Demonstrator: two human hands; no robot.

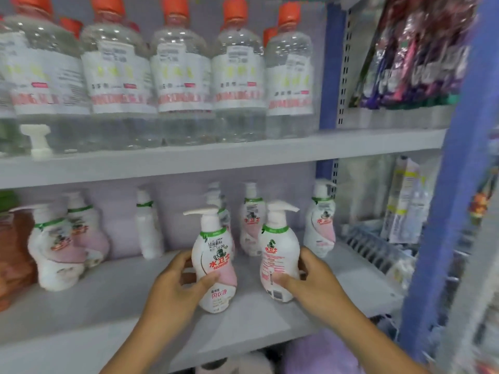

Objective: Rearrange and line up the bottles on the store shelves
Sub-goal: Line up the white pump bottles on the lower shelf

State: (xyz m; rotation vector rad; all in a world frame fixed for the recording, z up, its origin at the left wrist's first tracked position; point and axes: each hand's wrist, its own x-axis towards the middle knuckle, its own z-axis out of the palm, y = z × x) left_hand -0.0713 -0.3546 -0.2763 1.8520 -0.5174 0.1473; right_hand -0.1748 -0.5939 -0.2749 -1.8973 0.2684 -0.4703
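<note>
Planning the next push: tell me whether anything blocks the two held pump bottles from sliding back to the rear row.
Yes. Behind the left-hand bottle stands another pump bottle; behind the right-hand bottle stands one too. The shelf left of them looks open.

Only one view existed, the camera worn on my head. It looked forward and slightly down into the store shelves, square to the lower shelf [113,300], which lay close enough that both my forearms reached in from the bottom edge. Above that shelf the upper shelf [189,160] crossed the middle of the picture, its row of clear bottles [181,76] filling the top. To the right of the lower shelf a blue upright [437,211] leaned with the wide-angle bend, and the neighbouring bay beyond it blurred. Below the lower shelf's front lip only a strip showed. No second view shared anything.
</note>
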